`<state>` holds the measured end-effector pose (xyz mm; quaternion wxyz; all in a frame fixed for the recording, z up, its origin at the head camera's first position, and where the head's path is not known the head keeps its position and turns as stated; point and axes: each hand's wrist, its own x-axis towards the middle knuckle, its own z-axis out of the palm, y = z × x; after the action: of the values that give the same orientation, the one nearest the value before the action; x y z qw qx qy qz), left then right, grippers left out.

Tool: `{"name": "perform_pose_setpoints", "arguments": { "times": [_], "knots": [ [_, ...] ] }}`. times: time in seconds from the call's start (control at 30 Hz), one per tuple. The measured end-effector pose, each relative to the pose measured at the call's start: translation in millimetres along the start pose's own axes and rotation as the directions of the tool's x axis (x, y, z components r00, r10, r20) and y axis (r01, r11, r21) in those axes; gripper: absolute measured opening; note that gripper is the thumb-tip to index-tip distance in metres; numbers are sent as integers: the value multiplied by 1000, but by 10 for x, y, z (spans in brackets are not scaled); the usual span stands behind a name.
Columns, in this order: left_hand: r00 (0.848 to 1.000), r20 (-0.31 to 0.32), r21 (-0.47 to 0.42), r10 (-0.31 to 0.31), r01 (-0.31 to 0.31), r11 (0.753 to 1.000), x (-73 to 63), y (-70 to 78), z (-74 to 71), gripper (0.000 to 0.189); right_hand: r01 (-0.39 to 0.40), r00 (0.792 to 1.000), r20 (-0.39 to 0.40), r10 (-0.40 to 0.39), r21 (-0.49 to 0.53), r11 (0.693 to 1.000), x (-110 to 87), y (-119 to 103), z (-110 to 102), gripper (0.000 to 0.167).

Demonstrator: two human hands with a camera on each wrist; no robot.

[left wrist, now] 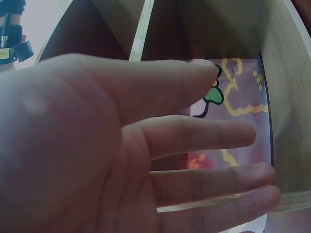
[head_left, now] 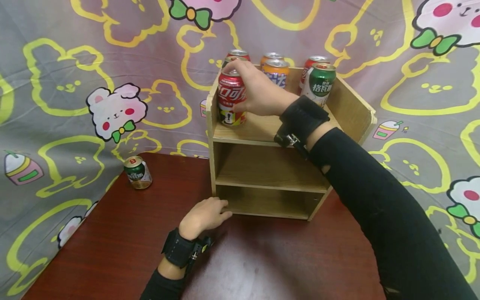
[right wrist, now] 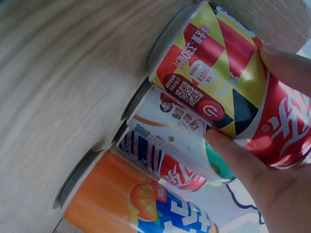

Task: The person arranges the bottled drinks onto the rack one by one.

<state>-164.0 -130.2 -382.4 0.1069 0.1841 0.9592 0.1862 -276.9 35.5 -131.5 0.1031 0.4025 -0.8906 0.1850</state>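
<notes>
My right hand (head_left: 260,89) grips a red cola can (head_left: 230,98) at the front left of the top level of a small wooden shelf (head_left: 270,166). In the right wrist view, thumb and fingers lie on opposite sides of that cola can (right wrist: 214,73), whose base is at the board. Directly behind it, a green and white can (right wrist: 175,128) and another red can (right wrist: 180,172) stand in line. My left hand (head_left: 204,214) is by the shelf's lower left edge, fingers extended and holding nothing; whether it touches the wood I cannot tell.
Two orange soda cans (head_left: 276,73) stand mid-top; at right, a green and white can (head_left: 320,83) is before a red can (head_left: 308,68). Another green and white can (head_left: 138,173) stands on the dark red table (head_left: 168,179) at left. A patterned cloth (head_left: 161,54) hangs behind.
</notes>
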Motion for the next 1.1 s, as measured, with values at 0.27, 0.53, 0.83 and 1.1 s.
{"name": "perform_pose_setpoints", "arguments": {
  "times": [0.27, 0.53, 0.83, 1.1],
  "knots": [
    [1000, 3, 6, -1, 1, 1000, 7, -3, 2, 45, -23, 999, 29, 23, 4, 1000, -2, 20, -43, 77],
    [1000, -4, 9, 6, -6, 1000, 14, -14, 9, 45, 17, 1000, 8, -16, -73, 997, -36, -53, -34, 70],
    [1000, -1, 6, 10, -10, 1000, 9, 3, 2, 44, 9, 1000, 6, -9, -49, 999, -55, -46, -16, 71],
    [1000, -1, 0, 7, -7, 1000, -2, 11, -1, 44, 5, 1000, 1, -5, -58, 998, -47, -69, -3, 66]
  ]
}}
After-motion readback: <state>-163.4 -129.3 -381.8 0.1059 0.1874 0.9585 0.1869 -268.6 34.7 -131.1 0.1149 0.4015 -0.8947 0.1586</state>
